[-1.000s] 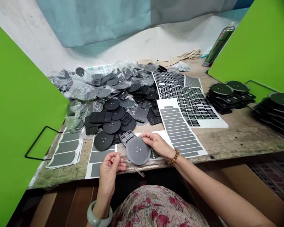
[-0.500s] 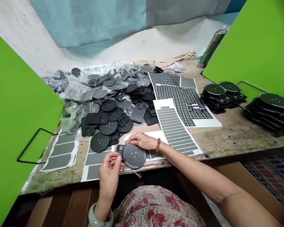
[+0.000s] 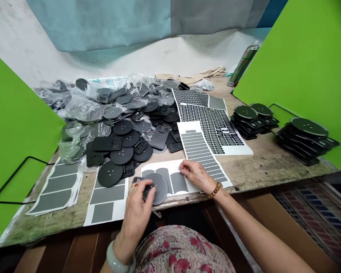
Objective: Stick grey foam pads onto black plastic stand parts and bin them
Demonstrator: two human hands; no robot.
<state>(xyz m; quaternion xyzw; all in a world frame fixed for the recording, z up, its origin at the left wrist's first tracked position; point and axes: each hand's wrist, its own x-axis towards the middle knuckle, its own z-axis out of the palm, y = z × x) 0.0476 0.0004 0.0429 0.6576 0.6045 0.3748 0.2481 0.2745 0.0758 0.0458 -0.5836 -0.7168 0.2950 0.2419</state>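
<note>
My left hand [image 3: 139, 204] curls around the left side of a black folding stand with a round plate [image 3: 159, 189], thumb and fingers on the disc at the table's front edge. Part of its base shows behind my fingers. To the right, my right hand [image 3: 197, 175] has its fingertips pinched at the upper right corner of a grey sticker [image 3: 179, 184] on a white backing sheet [image 3: 174, 165]. The fingers hide that corner, and the sticker lies flat as far as it shows.
Black round-plated parts [image 3: 122, 155], many in clear plastic bags [image 3: 85, 108], heap up at left and back. Printed label sheets [image 3: 210, 121] lie centre right. Stacked stands [image 3: 308, 129] are at right. Green panels [image 3: 295, 68] flank the table; a spray can [image 3: 243, 64] stands behind.
My right hand has left the round-plated stand and moved right to the grey stickers. My left hand has shifted onto the disc's left side, and the view has turned slightly right.
</note>
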